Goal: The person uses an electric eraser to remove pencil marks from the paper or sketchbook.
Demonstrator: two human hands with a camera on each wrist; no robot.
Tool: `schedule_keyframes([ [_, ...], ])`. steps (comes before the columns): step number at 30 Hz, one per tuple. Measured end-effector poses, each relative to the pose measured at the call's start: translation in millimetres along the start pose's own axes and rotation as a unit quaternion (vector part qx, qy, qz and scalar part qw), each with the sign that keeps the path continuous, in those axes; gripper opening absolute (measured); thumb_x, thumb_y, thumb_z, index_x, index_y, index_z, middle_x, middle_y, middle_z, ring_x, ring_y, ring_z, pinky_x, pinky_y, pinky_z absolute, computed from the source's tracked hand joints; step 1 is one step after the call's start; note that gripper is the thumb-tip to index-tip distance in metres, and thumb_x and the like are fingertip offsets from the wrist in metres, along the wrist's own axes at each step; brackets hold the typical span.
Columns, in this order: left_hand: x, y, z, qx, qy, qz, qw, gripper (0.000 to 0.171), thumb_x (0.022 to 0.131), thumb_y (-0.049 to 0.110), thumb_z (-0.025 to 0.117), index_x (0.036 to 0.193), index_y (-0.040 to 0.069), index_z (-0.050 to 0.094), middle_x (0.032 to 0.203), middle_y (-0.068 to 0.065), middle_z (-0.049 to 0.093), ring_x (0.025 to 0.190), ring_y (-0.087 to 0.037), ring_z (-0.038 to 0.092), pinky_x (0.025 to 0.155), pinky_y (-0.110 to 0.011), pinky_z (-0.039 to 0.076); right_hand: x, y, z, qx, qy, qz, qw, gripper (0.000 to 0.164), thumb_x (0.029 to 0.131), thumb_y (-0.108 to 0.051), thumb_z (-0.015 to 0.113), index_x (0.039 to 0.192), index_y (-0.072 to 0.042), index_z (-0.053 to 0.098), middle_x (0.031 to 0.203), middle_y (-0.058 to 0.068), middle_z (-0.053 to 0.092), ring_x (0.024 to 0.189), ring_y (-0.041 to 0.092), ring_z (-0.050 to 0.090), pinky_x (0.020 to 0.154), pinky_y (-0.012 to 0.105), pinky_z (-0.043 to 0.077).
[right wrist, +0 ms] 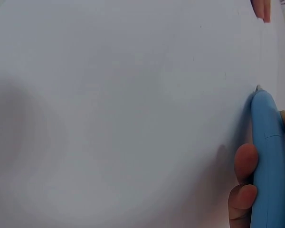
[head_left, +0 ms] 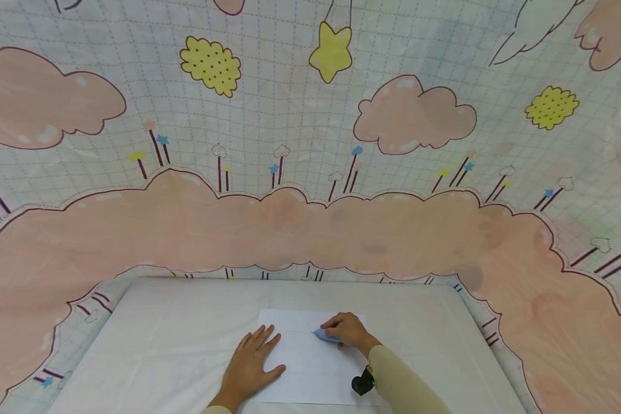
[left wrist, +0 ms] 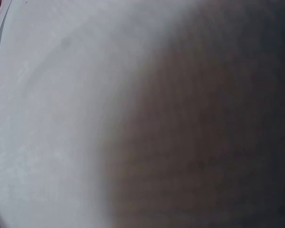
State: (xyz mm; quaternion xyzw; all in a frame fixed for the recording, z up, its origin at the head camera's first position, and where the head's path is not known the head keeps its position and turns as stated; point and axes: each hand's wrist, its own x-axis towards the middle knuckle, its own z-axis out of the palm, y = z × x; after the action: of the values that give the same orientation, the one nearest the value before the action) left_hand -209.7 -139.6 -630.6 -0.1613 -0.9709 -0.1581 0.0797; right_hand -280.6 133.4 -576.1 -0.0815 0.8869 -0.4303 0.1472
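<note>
A white sheet of paper (head_left: 305, 374) lies on the white-covered table. My left hand (head_left: 248, 365) rests flat at the sheet's left edge, its fingers spread; in the left wrist view a dark blur covers much of the picture. Over the sheet's upper right part, my right hand (head_left: 349, 332) grips a thick blue pen-shaped tool (right wrist: 268, 152). Its small pointed tip (right wrist: 259, 88) is right at the paper, aimed left. Short dark marks (right wrist: 225, 76) show on the sheet near the tip. Fingertips of the left hand (right wrist: 261, 10) appear at the top of the right wrist view.
The white tabletop (head_left: 160, 345) extends around the sheet on both sides. Behind it hangs a patterned cloth (head_left: 300, 230) with clouds and stars. A black object (head_left: 363, 382) sits at my right wrist, over the paper's right edge.
</note>
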Motion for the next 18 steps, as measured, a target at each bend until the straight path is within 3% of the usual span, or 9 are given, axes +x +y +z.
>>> schedule_keyframes([
  [11, 3.5, 4.1, -2.9, 0.005, -0.019, 0.0, 0.9998, 0.075, 0.083, 0.071, 0.056, 0.139, 0.021, 0.057, 0.153, -0.001, 0.044, 0.144, -0.026, 0.036, 0.117, -0.052, 0.028, 8.0, -0.4, 9.3, 0.002, -0.003, 0.001, 1.0, 0.016, 0.086, -0.01, 0.07, 0.099, -0.008, 0.079, 0.089, 0.003, 0.06, 0.069, 0.016, 0.053, 0.05, 0.021, 0.05],
  [18, 1.1, 1.4, -2.6, 0.002, -0.01, 0.0, 0.9999, 0.074, 0.083, 0.07, 0.058, 0.139, 0.021, 0.058, 0.152, -0.001, 0.046, 0.143, -0.026, 0.037, 0.117, -0.052, 0.029, 7.4, 3.1, 6.3, -0.011, 0.003, 0.005, 1.0, 0.015, 0.086, -0.013, 0.071, 0.099, -0.011, 0.079, 0.093, 0.002, 0.061, 0.071, 0.016, 0.054, 0.049, 0.021, 0.051],
])
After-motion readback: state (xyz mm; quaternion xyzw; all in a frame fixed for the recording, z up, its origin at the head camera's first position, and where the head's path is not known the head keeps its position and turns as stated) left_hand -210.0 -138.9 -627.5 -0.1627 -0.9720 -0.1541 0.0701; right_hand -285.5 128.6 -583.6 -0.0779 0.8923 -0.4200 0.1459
